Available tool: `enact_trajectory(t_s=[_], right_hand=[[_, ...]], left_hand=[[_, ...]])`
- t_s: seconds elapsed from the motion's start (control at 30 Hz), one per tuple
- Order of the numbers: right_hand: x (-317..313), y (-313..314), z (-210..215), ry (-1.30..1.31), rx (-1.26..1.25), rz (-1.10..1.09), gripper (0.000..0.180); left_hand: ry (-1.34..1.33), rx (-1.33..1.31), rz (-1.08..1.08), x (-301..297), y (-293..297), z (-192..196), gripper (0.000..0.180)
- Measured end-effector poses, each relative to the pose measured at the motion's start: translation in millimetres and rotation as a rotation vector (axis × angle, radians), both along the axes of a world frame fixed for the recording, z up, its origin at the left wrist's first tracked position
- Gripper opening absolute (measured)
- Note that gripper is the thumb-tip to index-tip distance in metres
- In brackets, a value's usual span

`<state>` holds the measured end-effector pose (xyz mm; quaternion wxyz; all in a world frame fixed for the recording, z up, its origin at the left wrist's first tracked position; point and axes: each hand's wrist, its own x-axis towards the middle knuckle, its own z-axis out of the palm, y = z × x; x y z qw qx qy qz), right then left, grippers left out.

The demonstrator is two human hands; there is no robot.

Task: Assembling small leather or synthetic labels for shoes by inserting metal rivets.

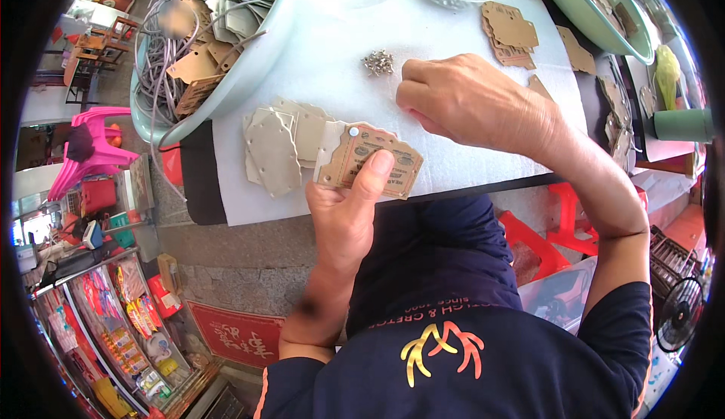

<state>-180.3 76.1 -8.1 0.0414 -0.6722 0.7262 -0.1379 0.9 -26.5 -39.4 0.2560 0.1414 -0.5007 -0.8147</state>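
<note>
I pinch the brown card (403, 170) in my left hand (343, 219), apparently mid-fastening, my right hand (476, 103) curled right of the fasteners (378, 63), its hold hidden; aligning one next likely needs care.

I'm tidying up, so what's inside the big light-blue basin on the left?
Inside the basin show a tangle of grey cord, brown card pieces and greyish flat pieces. The pile covers the bottom, so anything beneath cannot be seen.

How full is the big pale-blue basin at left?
Well filled: grey cords and flat pieces are heaped inside the basin, with one cord hanging over its rim.
</note>
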Motion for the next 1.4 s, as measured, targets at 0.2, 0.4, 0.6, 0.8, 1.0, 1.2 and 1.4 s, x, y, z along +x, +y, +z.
enact_trajectory(t_s=[0.2, 0.4, 0.6, 0.8, 1.0, 1.2, 1.4], right_hand=[[4, 12, -10, -0.010, -0.204, 0.053, 0.009], [3, 7, -15, -0.114, -0.234, -0.098, 0.006], [-5, 3, -12, -0.104, -0.136, -0.106, 0.007], [-8, 10, -14, -0.153, -0.252, -0.137, 0.010], [-3, 12, -11, -0.090, -0.228, -0.193, 0.013], [7, 11, -12, -0.105, -0.197, -0.148, 0.014], [10, 9, -12, -0.074, -0.185, -0.157, 0.016]], left_hand=[[-0.035, 0.019, -0.003, -2, 0, 1, 0.025], [-0.025, 0.043, -0.015, -2, 2, 1, 0.026], [-0.047, 0.006, -0.053, 5, 2, 2, 0.036], [-0.016, 0.006, -0.061, 9, 2, 2, 0.027], [-0.010, 0.015, -0.073, 11, -1, -2, 0.027], [0.002, 0.011, -0.060, 9, 0, -1, 0.028], [0.012, 0.023, -0.069, 8, 1, 1, 0.028]])
